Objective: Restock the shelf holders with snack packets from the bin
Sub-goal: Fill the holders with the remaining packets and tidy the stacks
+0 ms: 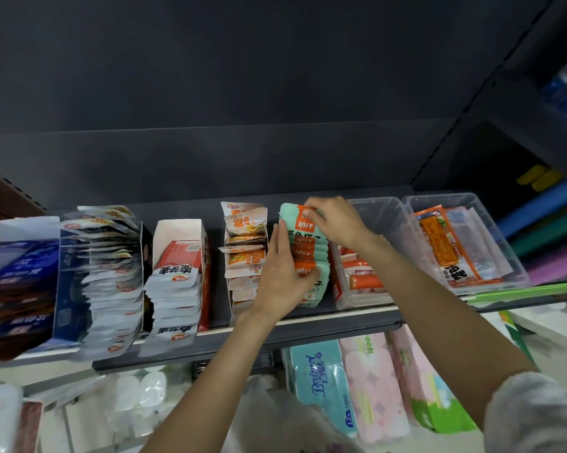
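Small shop, dark shelf (308, 325) of snack packets (174, 282), tissue packs (324, 380) below

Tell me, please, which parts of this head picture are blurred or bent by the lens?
Head view: the shelf edge bows from wide-angle distortion; the blue packets at far left and the sleeve at lower right are smeared; the mint and orange packets between both hands stay readable.

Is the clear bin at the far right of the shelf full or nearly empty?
Nearly empty. The clear bin holds only a few flat orange packets lying on its bottom; its walls stand bare above them.
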`<action>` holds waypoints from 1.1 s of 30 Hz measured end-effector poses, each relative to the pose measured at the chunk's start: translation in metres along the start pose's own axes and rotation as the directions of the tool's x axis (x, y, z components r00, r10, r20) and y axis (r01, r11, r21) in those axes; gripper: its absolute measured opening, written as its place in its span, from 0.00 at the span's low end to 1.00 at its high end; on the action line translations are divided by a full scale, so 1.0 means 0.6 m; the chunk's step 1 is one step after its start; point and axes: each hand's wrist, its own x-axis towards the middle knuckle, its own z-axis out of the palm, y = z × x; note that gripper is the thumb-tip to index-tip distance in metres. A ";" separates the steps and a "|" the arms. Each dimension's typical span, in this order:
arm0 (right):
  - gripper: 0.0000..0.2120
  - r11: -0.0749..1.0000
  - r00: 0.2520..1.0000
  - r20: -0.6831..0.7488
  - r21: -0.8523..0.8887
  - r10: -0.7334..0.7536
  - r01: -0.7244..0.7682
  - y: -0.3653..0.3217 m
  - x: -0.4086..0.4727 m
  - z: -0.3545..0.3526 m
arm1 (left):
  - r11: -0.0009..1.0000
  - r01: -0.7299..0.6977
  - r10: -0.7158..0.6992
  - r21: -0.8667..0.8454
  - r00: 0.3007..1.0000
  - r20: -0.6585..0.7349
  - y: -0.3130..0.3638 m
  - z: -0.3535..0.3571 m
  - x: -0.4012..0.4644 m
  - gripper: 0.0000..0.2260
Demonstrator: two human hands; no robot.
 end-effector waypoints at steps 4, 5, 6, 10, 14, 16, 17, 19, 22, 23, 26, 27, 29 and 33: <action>0.14 0.993 0.998 0.029 -0.102 -0.053 0.056 -0.005 0.004 -0.014 | 1.000 -0.005 0.005 -0.014 1.000 -0.024 -0.004 0.001 -0.003 0.46; 0.18 0.990 0.997 0.025 -0.115 -0.073 0.076 -0.005 0.001 -0.017 | 1.000 0.002 -0.003 -0.030 0.999 -0.033 -0.004 0.003 -0.003 0.46; 0.22 0.995 0.998 -0.003 -0.073 -0.067 0.066 -0.004 -0.007 -0.019 | 0.998 0.020 -0.022 -0.057 0.999 -0.035 -0.006 0.006 -0.002 0.47; 0.22 0.831 0.930 -0.241 0.547 0.277 -0.106 -0.016 -0.077 -0.019 | 0.958 0.095 -0.099 -0.271 0.995 -0.001 -0.007 0.013 0.001 0.41; 0.23 0.541 0.926 -0.076 0.828 0.370 -0.148 -0.045 -0.132 0.023 | 0.938 0.082 -0.095 -0.337 0.995 -0.023 -0.007 0.013 0.005 0.31; 0.24 0.534 0.948 -0.032 0.832 0.318 -0.151 -0.051 -0.131 0.043 | 0.934 0.069 -0.084 -0.351 0.996 -0.029 -0.008 0.013 0.007 0.34; 0.25 0.549 0.951 -0.025 0.821 0.309 -0.157 -0.051 -0.125 0.049 | 0.931 0.070 -0.084 -0.357 0.996 -0.026 -0.005 0.012 0.006 0.34; 0.28 0.589 0.951 -0.018 0.789 0.308 -0.175 -0.052 -0.113 0.057 | 0.923 0.070 -0.086 -0.379 0.996 -0.028 0.000 0.011 0.007 0.31; 0.27 0.606 0.954 -0.037 0.779 0.299 -0.160 -0.054 -0.103 0.064 | 0.893 0.097 -0.122 -0.439 0.992 -0.031 0.007 0.012 0.009 0.29; 0.27 0.600 0.953 -0.045 0.786 0.300 -0.152 -0.054 -0.103 0.066 | 0.877 0.114 -0.143 -0.467 0.989 -0.027 0.008 0.013 0.011 0.30; 0.26 0.602 0.950 -0.052 0.784 0.309 -0.153 -0.050 -0.102 0.067 | 0.877 0.120 -0.165 -0.465 0.985 -0.056 0.005 0.019 0.015 0.30; 0.26 0.625 0.949 -0.054 0.764 0.310 -0.161 -0.050 -0.098 0.068 | 0.891 0.112 -0.157 -0.440 0.985 -0.068 0.006 0.019 0.017 0.30; 0.26 0.665 0.953 -0.034 0.724 0.302 -0.185 -0.051 -0.086 0.071 | 0.894 0.110 -0.156 -0.434 0.985 -0.073 0.009 0.018 0.018 0.29; 0.27 0.685 0.960 0.001 0.701 0.281 -0.201 -0.043 -0.073 0.071 | 0.867 0.116 -0.164 -0.485 0.985 -0.057 0.018 0.017 0.016 0.29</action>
